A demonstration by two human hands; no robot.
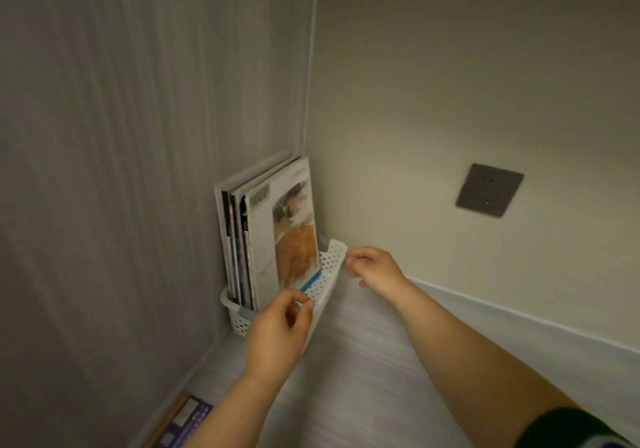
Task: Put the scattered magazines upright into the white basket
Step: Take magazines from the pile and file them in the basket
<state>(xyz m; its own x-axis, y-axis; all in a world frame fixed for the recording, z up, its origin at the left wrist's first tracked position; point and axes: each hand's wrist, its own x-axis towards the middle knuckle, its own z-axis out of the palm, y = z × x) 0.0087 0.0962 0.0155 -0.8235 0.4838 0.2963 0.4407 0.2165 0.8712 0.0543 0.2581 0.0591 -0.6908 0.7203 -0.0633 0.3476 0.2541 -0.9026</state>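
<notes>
A white perforated basket (327, 267) stands on the floor in the room corner. Several magazines (263, 236) stand upright in it, leaning against the left wall; the front one shows a pale cover with a brown picture. My left hand (277, 336) is at the basket's near end, fingers loosely curled beside the rim, holding nothing that I can see. My right hand (372, 267) hovers at the basket's far right corner, fingers curled, close to the rim; whether it touches the rim I cannot tell.
A flat item with a blue and brown cover (180, 423) lies on the floor at the bottom left, by the left wall. A dark wall socket (489, 189) sits on the right wall. A white skirting board (519, 323) runs along the right wall.
</notes>
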